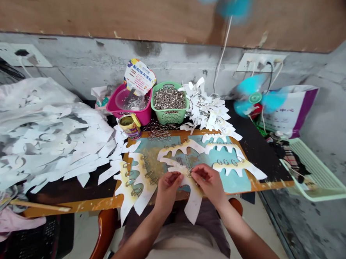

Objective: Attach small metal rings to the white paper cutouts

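Observation:
Over the table's front edge, my left hand [168,189] pinches the edge of a white cut-out piece [194,208] with a yellowish glue-like band. My right hand [209,181] is closed at a metal ring [189,173] on that piece, thumb and forefinger together. The piece's lower end hangs toward my lap. To the left lie two similar white pieces [126,191] with metal rings along their yellowed edges. More pieces with rings [232,165] lie to the right, and another piece [181,146] is just beyond my hands.
Behind stand a pink basket [144,117], a green basket [172,117] of metal rings and an open tin [130,128]. Loose rings [159,132] lie before them. White pieces [82,139] heap at left, more [208,111] at back right. A fan [255,97] spins near a pale green tray [325,175].

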Motion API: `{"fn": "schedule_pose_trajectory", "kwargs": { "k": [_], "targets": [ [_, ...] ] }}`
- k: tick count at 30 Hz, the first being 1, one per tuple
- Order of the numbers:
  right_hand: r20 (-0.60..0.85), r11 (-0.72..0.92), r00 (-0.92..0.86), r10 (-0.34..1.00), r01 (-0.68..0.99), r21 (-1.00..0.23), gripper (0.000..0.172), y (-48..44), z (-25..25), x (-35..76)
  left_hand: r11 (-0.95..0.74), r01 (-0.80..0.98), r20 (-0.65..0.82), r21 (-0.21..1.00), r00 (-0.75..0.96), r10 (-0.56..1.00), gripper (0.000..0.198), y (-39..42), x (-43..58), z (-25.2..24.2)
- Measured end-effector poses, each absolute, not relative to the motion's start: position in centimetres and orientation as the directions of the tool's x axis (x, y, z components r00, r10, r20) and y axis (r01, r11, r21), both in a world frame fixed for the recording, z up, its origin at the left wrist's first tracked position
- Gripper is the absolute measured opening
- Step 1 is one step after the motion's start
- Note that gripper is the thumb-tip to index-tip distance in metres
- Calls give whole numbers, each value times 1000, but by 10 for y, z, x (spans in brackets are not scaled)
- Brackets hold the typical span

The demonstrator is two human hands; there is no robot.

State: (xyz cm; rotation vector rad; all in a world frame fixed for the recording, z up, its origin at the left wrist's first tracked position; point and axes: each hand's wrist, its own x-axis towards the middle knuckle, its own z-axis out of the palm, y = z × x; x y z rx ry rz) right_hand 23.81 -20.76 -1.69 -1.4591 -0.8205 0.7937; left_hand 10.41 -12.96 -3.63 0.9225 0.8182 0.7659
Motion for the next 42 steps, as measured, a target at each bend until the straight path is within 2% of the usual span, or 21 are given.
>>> {"fn": "schedule_pose_trajectory", "kwargs": {
  "k": [4,11,15,19,21,23,26,28,29,31,33,35,37,39,42],
  "targets": [
    [78,-99,587,806,263,-960,11,-210,-14,229,417,-235,-276,878,463,842,29,-134,106,-39],
    [121,-104,559,820,353,-930,13,-211,-15,227,481,-259,-315,838,490,813,30,-139,104,-40],
    [89,-115,516,852,352,-929,14,-211,-16,232,475,-297,-314,828,455,833,31,-144,104,-40],
    [142,-101,456,879,469,-878,11,-213,-14,242,547,-370,-341,751,491,801,37,-153,103,-36],
    [168,-76,391,905,536,-841,11,-215,-9,249,567,-396,-300,723,558,773,42,-160,101,-31],
    [150,-56,296,943,587,-808,10,-215,-4,258,541,-388,-212,746,632,745,41,-169,95,-28],
    [50,-49,129,990,665,-745,10,-210,-4,271,372,-216,-113,903,716,689,31,-181,79,-29],
    [-6,-35,42,999,738,-673,13,-205,-12,279,87,-11,-53,996,715,697,21,-181,70,-33],
    [-5,-11,10,1000,780,-625,14,-203,-18,281,-94,82,10,992,696,718,18,-177,69,-35],
    [46,48,-28,999,851,-523,15,-201,-30,284,-417,194,185,888,679,710,16,-162,74,-39],
    [105,76,-32,994,890,-450,13,-201,-40,285,-623,232,283,747,737,613,33,-141,90,-43],
    [130,71,-15,991,896,-439,10,-204,-47,286,-725,222,289,652,811,509,42,-121,109,-48],
    [137,67,-3,991,885,-460,11,-207,-51,286,-775,196,254,601,872,418,41,-107,125,-53],
    [149,70,1,989,878,-474,13,-211,-56,285,-778,194,214,597,897,388,42,-101,134,-59],
    [187,69,14,982,899,-431,17,-220,-63,279,-741,236,159,628,894,419,41,-100,136,-64]
  ]
}}
